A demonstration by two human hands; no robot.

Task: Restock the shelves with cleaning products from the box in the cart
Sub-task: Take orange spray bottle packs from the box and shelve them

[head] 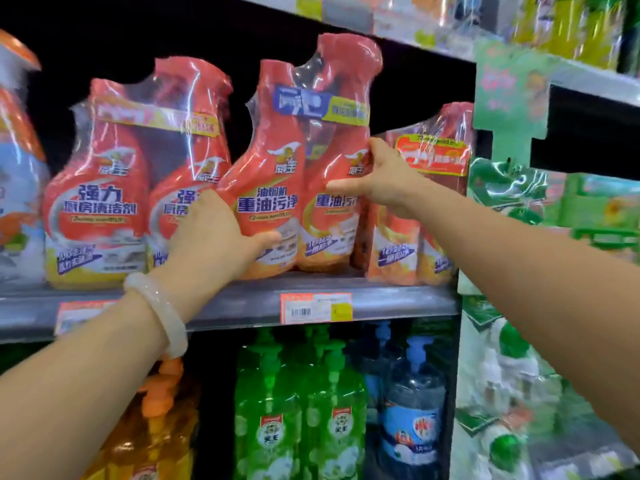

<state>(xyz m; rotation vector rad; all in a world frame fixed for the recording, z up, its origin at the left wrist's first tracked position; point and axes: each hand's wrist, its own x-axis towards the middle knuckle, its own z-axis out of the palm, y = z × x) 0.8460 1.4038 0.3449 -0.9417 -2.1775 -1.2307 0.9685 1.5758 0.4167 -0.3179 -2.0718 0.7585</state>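
Observation:
A shrink-wrapped twin pack of red spray-cleaner bottles (298,168) stands on the grey shelf (242,303) in the middle of the view, tilted a little to the right. My left hand (211,237) grips its lower left side, thumb across the front. My right hand (384,178) holds its right edge, with the thumb on the front and the fingers behind the pack. A similar red twin pack (114,181) stands to its left and another (429,199) stands further back to its right.
Green (298,407), orange (152,431) and blue (412,410) pump bottles fill the shelf below. A price tag (316,307) hangs on the shelf edge. Green wrapped products (512,341) crowd the rack at the right. Another shelf (381,26) runs overhead.

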